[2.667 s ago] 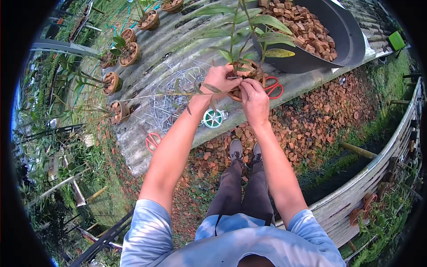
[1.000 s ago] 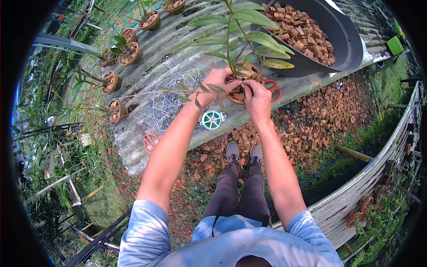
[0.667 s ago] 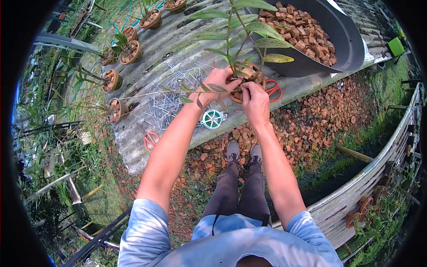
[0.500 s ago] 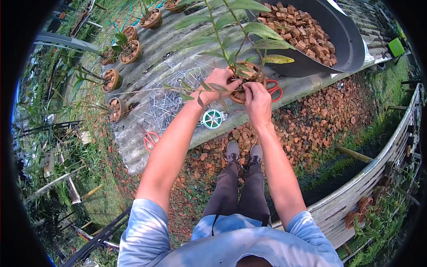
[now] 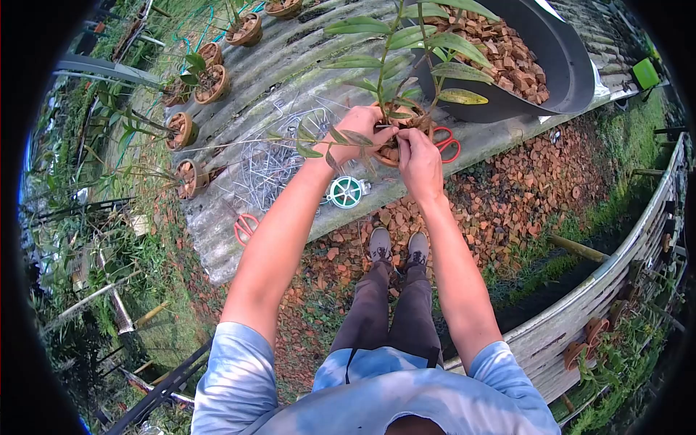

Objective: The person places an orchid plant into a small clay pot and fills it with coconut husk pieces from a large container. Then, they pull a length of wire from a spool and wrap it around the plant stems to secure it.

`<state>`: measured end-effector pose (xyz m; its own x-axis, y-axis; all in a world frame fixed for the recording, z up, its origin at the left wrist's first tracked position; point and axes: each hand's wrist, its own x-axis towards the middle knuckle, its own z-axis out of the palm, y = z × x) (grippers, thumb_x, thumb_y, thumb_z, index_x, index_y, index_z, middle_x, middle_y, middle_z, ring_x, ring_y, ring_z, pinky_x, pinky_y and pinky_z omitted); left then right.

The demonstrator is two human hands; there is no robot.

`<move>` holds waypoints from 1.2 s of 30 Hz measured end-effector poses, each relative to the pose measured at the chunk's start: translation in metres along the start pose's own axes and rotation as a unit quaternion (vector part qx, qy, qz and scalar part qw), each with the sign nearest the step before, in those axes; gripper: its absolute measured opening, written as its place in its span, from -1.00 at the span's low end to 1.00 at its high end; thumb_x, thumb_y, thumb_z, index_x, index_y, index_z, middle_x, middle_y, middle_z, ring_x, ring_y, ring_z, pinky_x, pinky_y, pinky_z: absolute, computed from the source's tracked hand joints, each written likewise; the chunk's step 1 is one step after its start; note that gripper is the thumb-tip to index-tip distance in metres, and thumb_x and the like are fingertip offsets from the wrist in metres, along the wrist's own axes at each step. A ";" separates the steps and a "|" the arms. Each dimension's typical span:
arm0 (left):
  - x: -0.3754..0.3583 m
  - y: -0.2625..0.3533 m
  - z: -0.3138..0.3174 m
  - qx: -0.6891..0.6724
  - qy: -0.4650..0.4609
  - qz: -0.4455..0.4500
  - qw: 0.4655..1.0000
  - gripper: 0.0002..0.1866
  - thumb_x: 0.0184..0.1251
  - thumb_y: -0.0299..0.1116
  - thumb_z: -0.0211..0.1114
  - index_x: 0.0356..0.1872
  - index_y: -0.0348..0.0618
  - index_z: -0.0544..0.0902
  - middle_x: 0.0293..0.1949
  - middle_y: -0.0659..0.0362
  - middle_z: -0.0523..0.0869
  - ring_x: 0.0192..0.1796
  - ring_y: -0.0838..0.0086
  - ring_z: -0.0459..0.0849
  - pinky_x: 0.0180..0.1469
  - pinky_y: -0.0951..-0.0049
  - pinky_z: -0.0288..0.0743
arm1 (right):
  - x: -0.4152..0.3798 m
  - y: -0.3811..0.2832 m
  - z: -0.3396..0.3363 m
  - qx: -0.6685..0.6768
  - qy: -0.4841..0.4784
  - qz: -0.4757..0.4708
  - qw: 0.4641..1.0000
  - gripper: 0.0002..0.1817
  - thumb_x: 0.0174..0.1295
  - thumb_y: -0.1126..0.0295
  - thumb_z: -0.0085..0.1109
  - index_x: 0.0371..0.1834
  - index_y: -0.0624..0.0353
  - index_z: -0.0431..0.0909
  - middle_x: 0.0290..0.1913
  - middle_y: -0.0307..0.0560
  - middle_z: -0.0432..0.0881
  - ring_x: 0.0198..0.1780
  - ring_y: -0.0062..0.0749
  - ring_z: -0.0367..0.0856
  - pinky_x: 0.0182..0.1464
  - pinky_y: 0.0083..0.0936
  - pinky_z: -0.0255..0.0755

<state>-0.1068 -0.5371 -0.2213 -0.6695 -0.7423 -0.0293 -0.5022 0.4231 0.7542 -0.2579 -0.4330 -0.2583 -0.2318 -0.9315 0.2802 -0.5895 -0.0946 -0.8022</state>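
My left hand (image 5: 360, 133) and my right hand (image 5: 418, 162) meet at the near rim of a small clay pot (image 5: 392, 153) that holds a tall green-leaved plant (image 5: 406, 54). The fingertips of both hands pinch something thin at the rim, too small to make out. The left hand rests against the pot's left side. Red-handled scissors (image 5: 446, 143) lie just right of the pot. A green spool of wire (image 5: 346, 192) sits on the bench edge below my left wrist.
The pot stands on a grey corrugated bench (image 5: 239, 217). A pile of bent metal wires (image 5: 272, 163) lies on it, with second red scissors (image 5: 245, 228) and several potted plants (image 5: 194, 180) at left. A black tub (image 5: 562, 69) of brick chips stands right. Chips cover the ground.
Both hands stay at the pot's rim with small finger movements. The plant's stems and leaves have swayed as the pot turned slightly.
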 end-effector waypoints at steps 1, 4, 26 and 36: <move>0.001 -0.002 0.002 -0.003 -0.001 -0.011 1.000 -0.72 0.38 -0.36 0.38 0.05 -0.20 0.75 -0.13 -0.08 0.83 -0.12 0.17 0.82 -0.02 0.27 0.64 | 0.001 -0.001 0.000 -0.002 0.005 0.009 1.000 -0.92 0.38 0.50 0.20 -0.13 0.25 0.60 -0.16 0.16 0.72 -0.11 0.17 0.69 -0.11 -0.09 0.55; 0.001 -0.004 0.002 0.042 -0.006 -0.026 0.999 -0.72 0.38 -0.30 0.37 0.03 -0.20 0.76 -0.16 -0.09 0.82 -0.14 0.13 0.81 -0.05 0.26 0.63 | 0.004 -0.005 0.001 -0.003 0.016 0.036 0.999 -0.91 0.37 0.51 0.23 -0.13 0.26 0.62 -0.20 0.19 0.73 -0.18 0.20 0.70 -0.15 -0.12 0.54; 0.001 -0.005 -0.002 0.041 -0.007 0.003 0.999 -0.69 0.37 -0.27 0.35 0.05 -0.16 0.76 -0.19 -0.14 0.80 -0.15 0.07 0.82 -0.07 0.22 0.64 | 0.016 -0.010 0.012 0.055 0.033 0.201 0.977 -0.86 0.32 0.43 0.30 -0.24 0.30 0.65 -0.37 0.16 0.75 -0.30 0.06 0.76 -0.18 -0.14 0.58; 0.003 -0.003 -0.002 0.021 -0.029 -0.020 0.999 -0.69 0.38 -0.31 0.36 0.09 -0.14 0.73 -0.11 -0.07 0.83 -0.05 0.05 0.81 0.01 0.20 0.65 | 0.005 -0.005 0.009 0.121 0.009 0.171 0.978 -0.85 0.42 0.51 0.24 -0.05 0.31 0.73 -0.25 -0.05 0.82 -0.29 -0.51 0.78 -0.21 -0.52 0.61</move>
<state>-0.1059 -0.5417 -0.2223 -0.6787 -0.7280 -0.0974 -0.5502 0.4161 0.7240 -0.2494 -0.4398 -0.2576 -0.3988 -0.9168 -0.0194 -0.2752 0.1399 -0.9512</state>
